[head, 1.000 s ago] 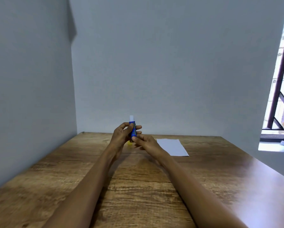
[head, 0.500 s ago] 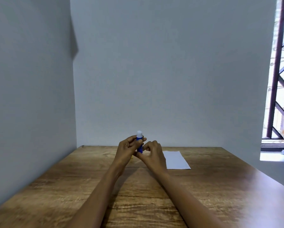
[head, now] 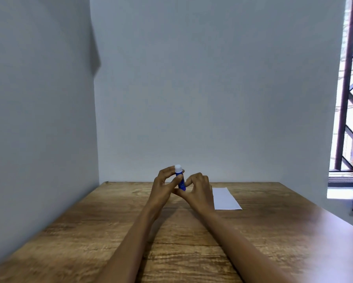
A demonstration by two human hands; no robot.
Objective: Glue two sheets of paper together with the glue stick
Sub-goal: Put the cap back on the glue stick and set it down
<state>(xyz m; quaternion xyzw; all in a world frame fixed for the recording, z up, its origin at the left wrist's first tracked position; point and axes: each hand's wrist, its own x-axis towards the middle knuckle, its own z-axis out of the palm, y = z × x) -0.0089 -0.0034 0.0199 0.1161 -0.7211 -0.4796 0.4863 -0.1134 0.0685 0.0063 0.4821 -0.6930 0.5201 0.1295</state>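
Above the wooden table (head: pixel 110 231), the left hand (head: pixel 161 186) pinched the upright glue stick (head: pixel 180 180) while the right hand (head: pixel 198 193) gripped its base, probably twisting it; white paper (head: pixel 225 200) lay just beside.

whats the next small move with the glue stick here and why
Probably carry the glue stick right and tip its white end down onto the paper. It stands upright above the table, pinched between the left hand and right hand, off the sheet. Whether the white end is cap or bare glue is unclear.
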